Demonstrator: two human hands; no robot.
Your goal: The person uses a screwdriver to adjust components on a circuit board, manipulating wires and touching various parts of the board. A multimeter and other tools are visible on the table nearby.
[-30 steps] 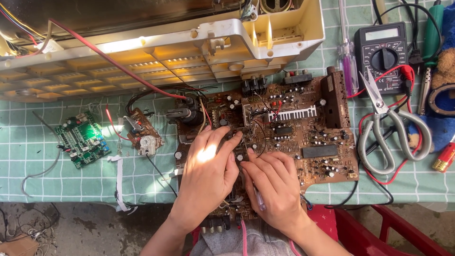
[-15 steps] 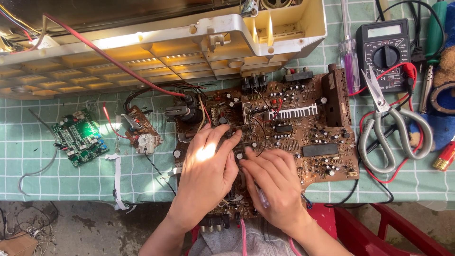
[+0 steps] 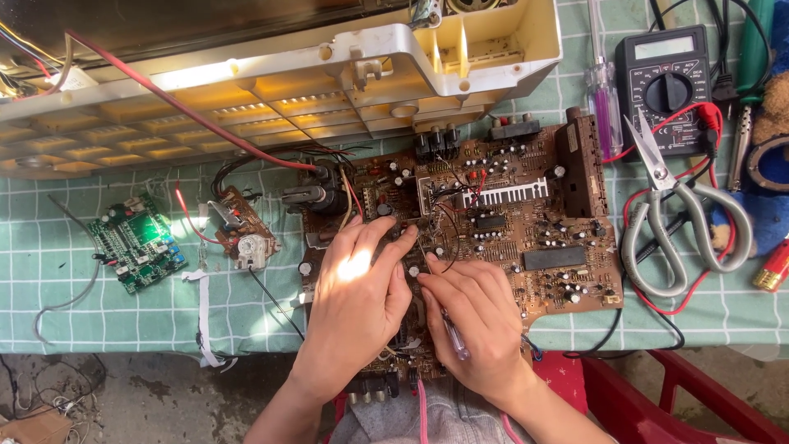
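Note:
A large brown circuit board (image 3: 526,230) lies on the green checked cloth, crowded with small parts. My left hand (image 3: 353,300) rests flat on its near left part, fingertips touching components near the middle. My right hand (image 3: 477,321) sits beside it, gripping a thin clear-handled tool (image 3: 452,333) whose tip points up toward the board between my two hands. A red wire (image 3: 189,107) runs from the board's left side up across the cream plastic housing (image 3: 288,90).
A small green board (image 3: 136,242) and a small brown board (image 3: 242,234) lie at the left. Scissors (image 3: 674,222), a black multimeter (image 3: 666,78), a purple screwdriver (image 3: 604,99) and a soldering iron (image 3: 744,123) lie at the right. A red plastic chair (image 3: 649,395) stands below the table edge.
My hands have stayed on the same spot of the board. My left fingers have shifted slightly over the components; the view has moved a little.

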